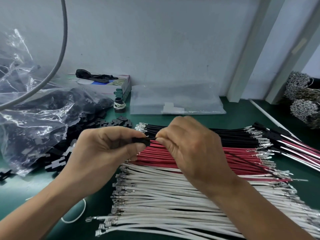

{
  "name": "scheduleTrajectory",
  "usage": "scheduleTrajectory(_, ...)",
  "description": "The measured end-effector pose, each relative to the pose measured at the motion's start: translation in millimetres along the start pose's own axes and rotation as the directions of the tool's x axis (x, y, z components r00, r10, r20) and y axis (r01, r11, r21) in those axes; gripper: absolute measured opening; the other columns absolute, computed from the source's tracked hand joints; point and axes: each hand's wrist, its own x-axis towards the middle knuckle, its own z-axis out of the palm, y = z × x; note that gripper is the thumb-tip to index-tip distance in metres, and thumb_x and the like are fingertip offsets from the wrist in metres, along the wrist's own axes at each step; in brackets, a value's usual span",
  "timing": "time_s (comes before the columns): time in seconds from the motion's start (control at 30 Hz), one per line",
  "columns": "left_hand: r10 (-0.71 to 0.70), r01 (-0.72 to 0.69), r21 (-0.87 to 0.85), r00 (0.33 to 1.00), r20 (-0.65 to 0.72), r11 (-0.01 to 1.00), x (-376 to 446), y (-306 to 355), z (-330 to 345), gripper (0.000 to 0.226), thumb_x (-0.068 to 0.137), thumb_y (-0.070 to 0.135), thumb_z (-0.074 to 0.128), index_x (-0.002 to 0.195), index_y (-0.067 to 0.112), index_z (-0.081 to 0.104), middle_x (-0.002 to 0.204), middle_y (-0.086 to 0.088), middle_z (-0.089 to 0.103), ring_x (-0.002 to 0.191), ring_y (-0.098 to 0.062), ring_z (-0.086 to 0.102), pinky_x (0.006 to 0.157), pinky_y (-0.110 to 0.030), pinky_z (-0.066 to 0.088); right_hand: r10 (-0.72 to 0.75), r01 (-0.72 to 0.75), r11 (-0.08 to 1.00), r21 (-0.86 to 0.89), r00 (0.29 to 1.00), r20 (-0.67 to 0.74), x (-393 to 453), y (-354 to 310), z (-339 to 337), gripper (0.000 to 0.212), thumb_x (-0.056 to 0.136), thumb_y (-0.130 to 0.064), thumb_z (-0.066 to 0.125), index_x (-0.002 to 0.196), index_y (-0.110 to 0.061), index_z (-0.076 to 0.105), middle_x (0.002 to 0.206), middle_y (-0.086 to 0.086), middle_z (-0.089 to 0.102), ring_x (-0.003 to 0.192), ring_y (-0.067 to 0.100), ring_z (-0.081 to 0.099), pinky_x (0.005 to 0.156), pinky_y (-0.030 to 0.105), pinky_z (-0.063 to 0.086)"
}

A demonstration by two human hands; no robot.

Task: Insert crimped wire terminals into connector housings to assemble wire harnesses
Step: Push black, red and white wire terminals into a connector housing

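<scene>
Lighting is even and bright, shadows soft. Glare streaks the clear plastic bag (32, 104). Above it, the grey cable (63, 49) bows from wide-angle distortion; edges blur slightly.

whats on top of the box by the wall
A crumpled black glove-like item lies across the top of the box. What is inside the box cannot be seen, and a clear bag covers its left end.
</scene>
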Motion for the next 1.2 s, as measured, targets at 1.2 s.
scheduleTrajectory(1.2,-0.262,0.230,-0.323,0.963,-0.060,0.918,9.4,-1.7,-14.5,0.041,0.061,0.029,0.082,0.097,0.011,0.082,0.088,-0.020,0.077,0.061,-0.020,0.065,0.060,-0.025,0.059,0.302,-0.357,0.897,0.260,0.926,0.227,-5.7,-1.1,-5.9,0.017,0.098,-0.018,0.060,0.102,-0.029,0.072,0.092,-0.017,0.063,0.089,0.005,0.061,0.078,0.030,0.051)
